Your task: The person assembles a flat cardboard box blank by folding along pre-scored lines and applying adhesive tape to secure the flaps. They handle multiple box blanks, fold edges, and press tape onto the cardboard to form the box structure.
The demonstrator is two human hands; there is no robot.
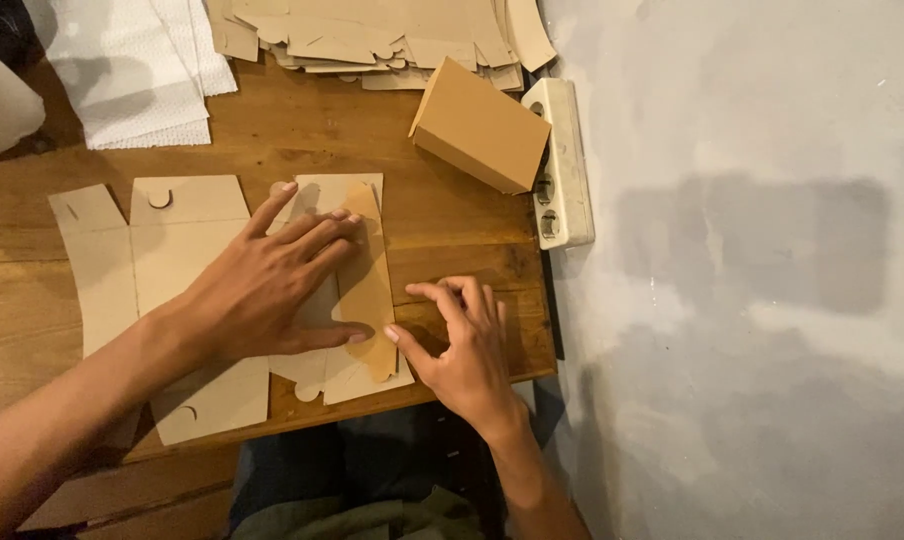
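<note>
The left hand (272, 290) lies flat, fingers spread, pressing a flat brown cardboard box blank (187, 260) onto the wooden surface (302, 135). The right hand (467, 350) sits just beside it, fingers loosely curled, thumb tip touching the blank's folded right flap (367, 290). Beyond stand 1 folded cardboard box (477, 125), a white power strip (562, 170), stacked blanks (372, 35) and white paper towels (137, 70)

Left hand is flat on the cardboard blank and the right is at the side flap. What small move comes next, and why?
Probably press the right hand along the side flap to crease it. That flap already lies folded over the flat cardboard blank, the left hand pins the sheet to the wooden table, and the right thumb touches the flap's edge.
</note>
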